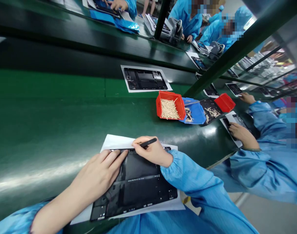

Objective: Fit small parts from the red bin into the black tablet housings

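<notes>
An opened black tablet housing (141, 191) lies on a white sheet (170, 206) in front of me, its inner parts facing up. My left hand (102, 172) rests on its upper left part, fingers stretched out and fingertips at the far edge. At the middle of that edge my right hand (149, 151) is closed around a slim black pen-like tool (149, 142). The tool's rear end sticks out to the right; its tip is hidden behind my fingers.
Beyond my hands stand a red bin (170, 105) of small pale strips, a blue bin (193, 112) and a black tray (210, 110). Another tablet housing (145, 79) lies farther back on the green belt (53, 107). A co-worker's hand (243, 135) works at the right, near a slanted green post (226, 61).
</notes>
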`<state>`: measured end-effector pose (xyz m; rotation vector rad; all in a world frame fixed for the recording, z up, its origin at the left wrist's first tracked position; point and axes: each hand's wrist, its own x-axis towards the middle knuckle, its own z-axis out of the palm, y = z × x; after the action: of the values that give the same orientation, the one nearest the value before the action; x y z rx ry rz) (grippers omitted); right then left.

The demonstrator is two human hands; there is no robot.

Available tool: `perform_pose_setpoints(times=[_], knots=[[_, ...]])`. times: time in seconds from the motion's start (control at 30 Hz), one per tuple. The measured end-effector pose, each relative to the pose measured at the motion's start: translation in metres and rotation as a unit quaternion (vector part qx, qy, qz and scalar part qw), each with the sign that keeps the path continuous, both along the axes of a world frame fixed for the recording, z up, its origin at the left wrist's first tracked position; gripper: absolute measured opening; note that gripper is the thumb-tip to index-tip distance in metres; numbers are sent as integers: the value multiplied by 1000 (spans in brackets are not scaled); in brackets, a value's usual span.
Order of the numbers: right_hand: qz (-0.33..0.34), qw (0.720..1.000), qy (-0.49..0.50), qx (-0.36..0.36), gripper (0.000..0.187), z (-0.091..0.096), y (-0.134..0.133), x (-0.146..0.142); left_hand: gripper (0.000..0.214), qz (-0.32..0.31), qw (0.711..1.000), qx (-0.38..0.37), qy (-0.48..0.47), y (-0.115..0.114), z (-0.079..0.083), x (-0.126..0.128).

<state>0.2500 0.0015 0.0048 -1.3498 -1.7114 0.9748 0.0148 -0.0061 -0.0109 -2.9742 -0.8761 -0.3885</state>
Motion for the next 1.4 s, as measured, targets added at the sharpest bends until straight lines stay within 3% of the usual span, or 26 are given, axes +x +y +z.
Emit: perform_pose_setpoints(times=[0.47,1.0,1.27,1.4], knots=[[19,998,-47,43,15,2,1,0,50,2,1000,-5,9,1,3,1],[69,982,-91,151,15,4,-5,0,51,17,1000,5,24,-2,7,9],[18,995,-65,71,16,6,-3,1,50,21,1000,13,6,-3,5,9],[6,995,-66,70,17,7,-5,1,49,26,1000,4,4,-4,2,8]])
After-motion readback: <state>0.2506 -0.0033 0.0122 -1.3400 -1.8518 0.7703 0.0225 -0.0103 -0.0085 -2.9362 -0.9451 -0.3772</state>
